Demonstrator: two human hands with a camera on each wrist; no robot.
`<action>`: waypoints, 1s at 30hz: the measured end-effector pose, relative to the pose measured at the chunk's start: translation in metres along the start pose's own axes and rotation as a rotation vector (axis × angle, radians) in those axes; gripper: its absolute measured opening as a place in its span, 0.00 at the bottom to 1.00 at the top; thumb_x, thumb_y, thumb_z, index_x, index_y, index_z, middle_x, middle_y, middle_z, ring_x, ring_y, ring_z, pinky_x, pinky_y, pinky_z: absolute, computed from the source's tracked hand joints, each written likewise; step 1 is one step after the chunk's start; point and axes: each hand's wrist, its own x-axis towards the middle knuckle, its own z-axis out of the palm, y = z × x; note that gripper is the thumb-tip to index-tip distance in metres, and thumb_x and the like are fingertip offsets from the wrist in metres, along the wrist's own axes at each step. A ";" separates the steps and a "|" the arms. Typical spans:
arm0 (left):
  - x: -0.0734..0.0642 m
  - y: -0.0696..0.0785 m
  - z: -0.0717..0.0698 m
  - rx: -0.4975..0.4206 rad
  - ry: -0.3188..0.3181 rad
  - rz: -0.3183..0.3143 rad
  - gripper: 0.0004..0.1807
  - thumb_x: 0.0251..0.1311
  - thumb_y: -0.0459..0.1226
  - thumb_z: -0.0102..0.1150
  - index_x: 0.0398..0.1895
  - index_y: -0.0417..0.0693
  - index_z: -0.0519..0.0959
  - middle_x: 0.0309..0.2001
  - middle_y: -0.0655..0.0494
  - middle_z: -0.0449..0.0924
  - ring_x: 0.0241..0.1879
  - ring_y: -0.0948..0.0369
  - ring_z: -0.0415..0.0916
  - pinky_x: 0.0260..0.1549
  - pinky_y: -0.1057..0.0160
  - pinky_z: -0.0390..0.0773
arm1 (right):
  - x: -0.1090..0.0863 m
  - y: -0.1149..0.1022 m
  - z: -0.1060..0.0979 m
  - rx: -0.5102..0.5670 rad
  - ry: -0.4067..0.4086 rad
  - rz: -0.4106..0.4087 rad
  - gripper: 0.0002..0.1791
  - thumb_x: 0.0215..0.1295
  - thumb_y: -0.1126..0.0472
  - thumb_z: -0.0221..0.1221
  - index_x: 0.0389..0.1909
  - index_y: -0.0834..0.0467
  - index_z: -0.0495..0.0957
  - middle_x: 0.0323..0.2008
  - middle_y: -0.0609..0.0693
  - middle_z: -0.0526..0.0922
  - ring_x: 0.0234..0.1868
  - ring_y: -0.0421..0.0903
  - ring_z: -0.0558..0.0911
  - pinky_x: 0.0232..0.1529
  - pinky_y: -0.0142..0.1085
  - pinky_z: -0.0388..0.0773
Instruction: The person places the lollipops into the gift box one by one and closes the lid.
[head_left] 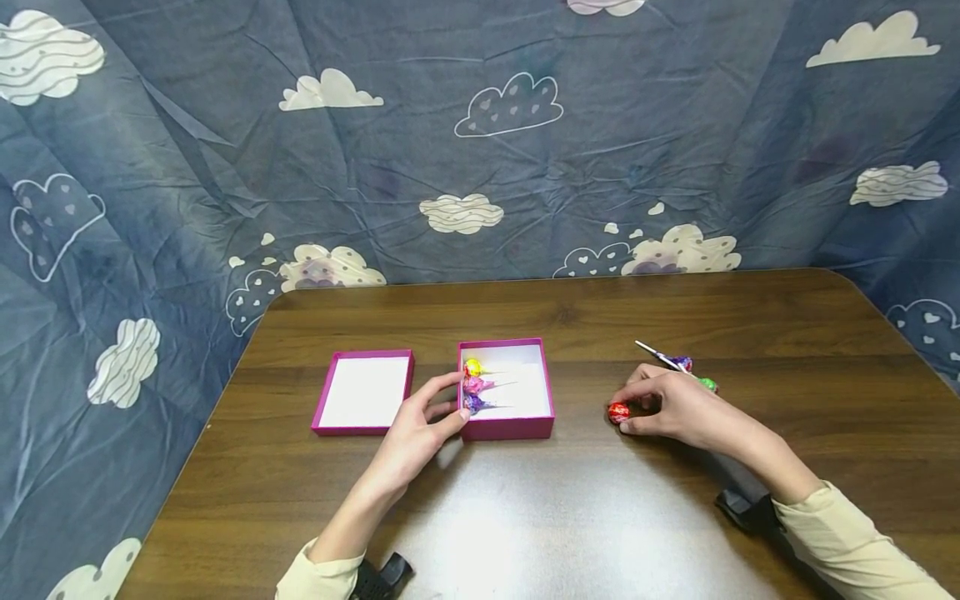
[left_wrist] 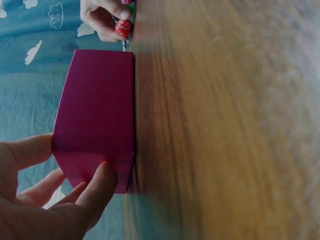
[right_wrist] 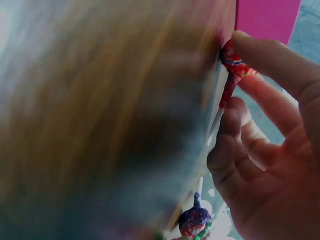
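Note:
A magenta box (head_left: 510, 428) with a white inside stands on the table. Inside, along its left wall, lie a yellow lollipop (head_left: 472, 367), a pink lollipop (head_left: 476, 384) and a purple lollipop (head_left: 476, 403), their sticks pointing right. My left hand (head_left: 420, 425) touches the box's left side, fingertips at the rim and thumb near the front corner, fingers fairly straight. To the right of the box, my right hand (head_left: 671, 406) pinches a red lollipop (right_wrist: 234, 60) between thumb and forefinger, low over the table. Its stick runs back beneath the fingers, partly hidden.
Left of the box lies its magenta-edged lid (head_left: 367, 392), white inside up. Behind the right hand are another purple-wrapped lollipop (head_left: 682, 363) and a green one (head_left: 708, 384), partly covered by the hand. A blue cloud-patterned cloth (head_left: 405, 175) hangs behind the wooden table (head_left: 570, 312).

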 end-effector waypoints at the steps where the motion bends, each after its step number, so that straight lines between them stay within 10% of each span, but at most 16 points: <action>1: 0.000 0.000 0.000 -0.003 0.002 0.001 0.28 0.63 0.34 0.62 0.67 0.51 0.72 0.62 0.46 0.73 0.59 0.48 0.73 0.51 0.50 0.75 | 0.000 0.000 0.000 -0.015 0.005 -0.007 0.13 0.50 0.61 0.75 0.39 0.49 0.88 0.32 0.39 0.77 0.34 0.38 0.74 0.33 0.33 0.71; 30: 0.000 -0.001 0.000 -0.009 0.006 0.008 0.28 0.62 0.33 0.63 0.66 0.50 0.72 0.61 0.46 0.73 0.58 0.49 0.73 0.50 0.51 0.75 | 0.006 -0.026 0.009 0.085 0.205 0.029 0.10 0.55 0.59 0.73 0.37 0.47 0.83 0.25 0.36 0.79 0.27 0.36 0.77 0.28 0.29 0.74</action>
